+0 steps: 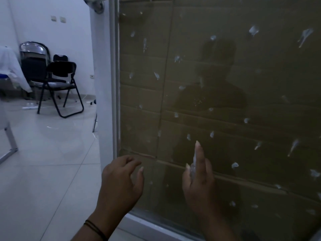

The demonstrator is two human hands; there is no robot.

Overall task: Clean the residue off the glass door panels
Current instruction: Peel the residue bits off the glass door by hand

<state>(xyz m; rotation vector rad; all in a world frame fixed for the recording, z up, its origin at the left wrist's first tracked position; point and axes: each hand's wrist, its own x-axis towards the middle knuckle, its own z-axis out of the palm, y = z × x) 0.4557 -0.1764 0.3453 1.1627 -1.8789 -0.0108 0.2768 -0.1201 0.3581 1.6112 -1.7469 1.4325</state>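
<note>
The glass door panel [225, 101] fills the right side, with brown cardboard behind it and several whitish residue smears, such as one [234, 165] low down and one [253, 30] up high. My right hand [199, 185] is at the lower middle of the glass, index finger pointing up. A thin translucent strip of residue [193, 163] lies between its thumb and index finger. My left hand [119, 181] hovers near the panel's lower left corner, fingers loosely curled, holding nothing.
The pale door frame [115, 84] runs up the panel's left edge, with a sill [147, 226] below. Black folding chairs [59, 84] stand at the back left on the white tiled floor [52, 153]. A metal leg [10, 141] is at the far left.
</note>
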